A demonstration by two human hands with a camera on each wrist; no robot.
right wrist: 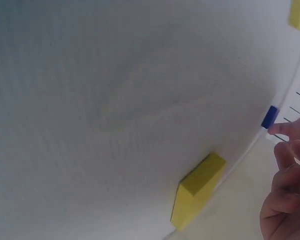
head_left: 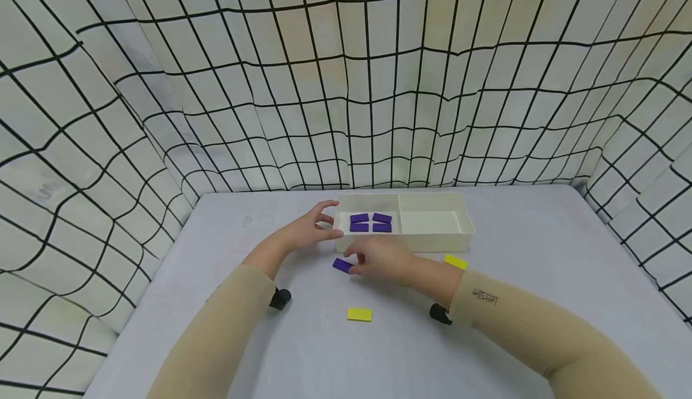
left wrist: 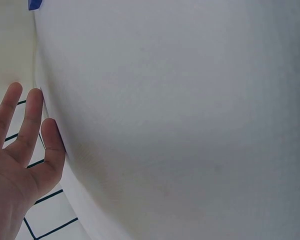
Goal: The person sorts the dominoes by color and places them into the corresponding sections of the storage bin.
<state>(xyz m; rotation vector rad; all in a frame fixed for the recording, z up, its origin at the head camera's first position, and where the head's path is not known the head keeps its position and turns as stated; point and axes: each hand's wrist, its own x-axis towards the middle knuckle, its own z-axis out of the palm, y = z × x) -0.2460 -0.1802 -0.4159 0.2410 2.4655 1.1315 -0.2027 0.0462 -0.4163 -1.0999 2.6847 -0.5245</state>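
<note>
My left hand (head_left: 308, 229) lies at the left end of a white two-compartment box (head_left: 432, 243), thumb near the front rim and fingers spread. In the left wrist view that hand (left wrist: 20, 160) shows nothing in its palm. In front of the box, a purple block (head_left: 342, 265) lies on the table, and the thumb of my right hand (head_left: 384, 259) touches its right end. The right wrist view shows the purple block (right wrist: 270, 117) at the thumb tip, with the other fingers bent and apart from it. Several purple blocks (head_left: 359, 228) lie in the left compartment.
A yellow block (head_left: 359, 315) lies on the table towards me. Another yellow block (head_left: 455, 261) is by the box's front right, and a third is mostly hidden under my right wrist. Black-lined white netting (head_left: 378, 116) encloses the table (head_left: 519, 303) at the back and sides.
</note>
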